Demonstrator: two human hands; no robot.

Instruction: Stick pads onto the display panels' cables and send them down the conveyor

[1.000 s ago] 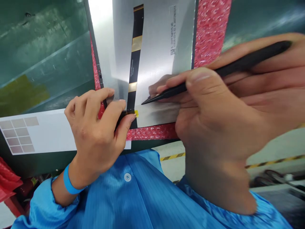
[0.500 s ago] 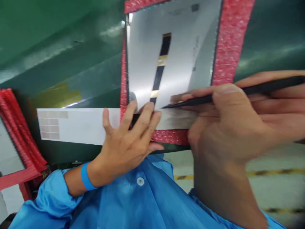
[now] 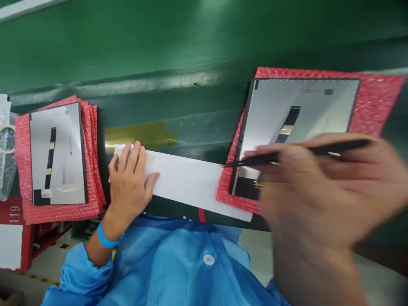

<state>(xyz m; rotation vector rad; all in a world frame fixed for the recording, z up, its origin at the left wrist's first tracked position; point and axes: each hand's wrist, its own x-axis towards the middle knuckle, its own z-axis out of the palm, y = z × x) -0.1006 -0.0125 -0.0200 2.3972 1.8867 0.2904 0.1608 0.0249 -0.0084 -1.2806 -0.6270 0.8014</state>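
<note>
From the head camera: lays the left hand (image 3: pixel 129 180) flat and open, fingers spread, on the left end of a white sheet (image 3: pixel 191 182) stretched along the near edge of the green table (image 3: pixel 159 51). Wears a blue wristband (image 3: pixel 106 238) on that wrist, above a blue coat (image 3: pixel 178 263). Grips a black pointed tool (image 3: pixel 287 155) in the right hand (image 3: pixel 318 191), fingers closed about its shaft. Looks badly blurred there, so possibly tweezers. Points the tip leftward, over the left border of the red bubble wrap (image 3: pixel 379 102) overlapping the sheet's right end. Holds the tool above a silver panel (image 3: pixel 306 106) lying on that wrap, with a black flex strip (image 3: pixel 290 121) down its middle. Cannot tell whether the tip touches anything. Shows at far left a stack of red wraps (image 3: pixel 92 170) topped by a second panel (image 3: pixel 60 153), well apart from the right hand and near the left one, and yellowish tape (image 3: pixel 140 134) just beyond the left hand.
</note>
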